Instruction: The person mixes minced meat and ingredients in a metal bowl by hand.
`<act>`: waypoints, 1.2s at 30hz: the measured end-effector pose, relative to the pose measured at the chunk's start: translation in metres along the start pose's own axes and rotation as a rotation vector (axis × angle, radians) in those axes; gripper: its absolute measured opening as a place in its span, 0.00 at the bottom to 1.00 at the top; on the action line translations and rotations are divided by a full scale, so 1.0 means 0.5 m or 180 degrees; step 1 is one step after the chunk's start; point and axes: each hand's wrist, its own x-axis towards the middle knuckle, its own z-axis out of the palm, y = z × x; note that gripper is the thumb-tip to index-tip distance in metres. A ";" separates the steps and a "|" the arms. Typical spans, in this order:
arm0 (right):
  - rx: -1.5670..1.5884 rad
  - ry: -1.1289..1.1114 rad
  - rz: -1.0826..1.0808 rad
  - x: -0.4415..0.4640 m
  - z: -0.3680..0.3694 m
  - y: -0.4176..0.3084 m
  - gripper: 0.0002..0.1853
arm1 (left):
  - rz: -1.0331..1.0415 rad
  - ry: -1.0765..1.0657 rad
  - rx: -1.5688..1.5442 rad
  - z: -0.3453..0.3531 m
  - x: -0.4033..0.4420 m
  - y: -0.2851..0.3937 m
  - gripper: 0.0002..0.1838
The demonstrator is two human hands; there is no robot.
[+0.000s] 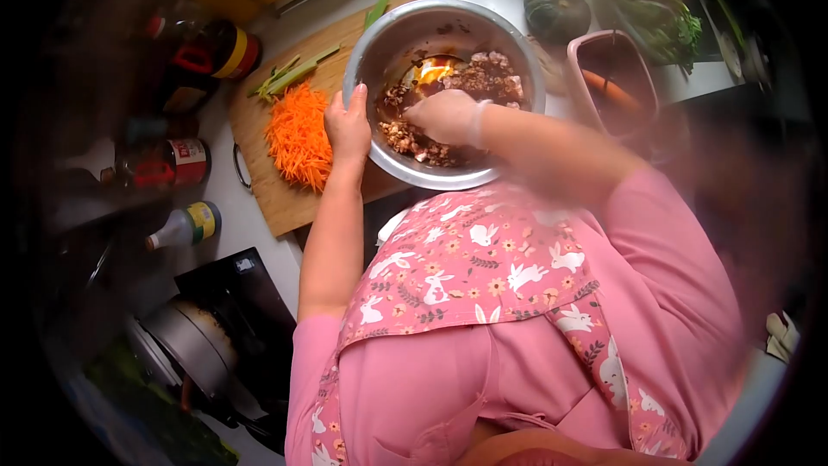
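Observation:
A metal mixing bowl (pixel 382 43) stands at the front edge of the wooden cutting board. My left hand (pixel 348 128) grips the bowl's left rim, thumb over the edge. Inside the bowl, my right hand (pixel 444 119), in a thin clear glove, is pressed into minced meat (pixel 483 79) darkened with brown sauce. Its fingers look curled, and their tips are hidden in the meat. A glossy orange-yellow patch (pixel 434 71) shines in the sauce behind the hand. Left of the bowl lies a heap of shredded carrot (pixel 299 134).
Celery pieces (pixel 302 69) lie on the cutting board (pixel 267 185). Sauce bottles (pixel 188 224) stand to the left, above a pan (pixel 191 336) on the stove. A pink basin (pixel 576 78) holding a carrot (pixel 611 91), a green squash (pixel 556 10) and leafy greens (pixel 660 26) are at right.

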 end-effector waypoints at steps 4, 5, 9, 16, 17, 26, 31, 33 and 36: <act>-0.0766 0.0442 0.0193 -0.078 -0.056 0.031 0.14 | -0.0014 0.0229 -0.0099 0.010 -0.050 0.027 0.14; -0.0874 0.0796 0.0304 -0.097 -0.061 0.042 0.19 | 0.0013 0.0320 -0.0256 0.013 -0.061 0.029 0.13; -0.0323 0.0639 0.0823 -0.080 -0.053 0.091 0.23 | -0.0197 0.0471 -0.0759 0.031 -0.098 0.034 0.11; 0.0703 0.0186 0.0860 0.002 -0.040 0.037 0.15 | -0.0200 0.0627 -0.0782 0.039 -0.101 0.033 0.11; 0.0205 0.0224 0.0510 0.012 -0.027 0.046 0.13 | -0.0196 0.0593 -0.0928 0.040 -0.102 0.029 0.11; 0.0301 0.0472 -0.0219 0.033 -0.004 -0.010 0.19 | -0.0332 0.0429 -0.0856 0.036 -0.095 -0.004 0.12; -0.0112 0.0154 -0.0048 0.051 0.016 0.027 0.16 | -0.0269 0.0568 -0.0954 0.043 -0.096 0.007 0.11; -0.0289 0.0036 0.0106 0.025 -0.006 0.018 0.14 | -0.0218 0.0547 -0.0926 0.040 -0.096 0.003 0.11; -0.1021 0.0025 0.0331 -0.037 -0.051 0.018 0.12 | -0.0245 0.0548 -0.1052 0.041 -0.094 0.001 0.11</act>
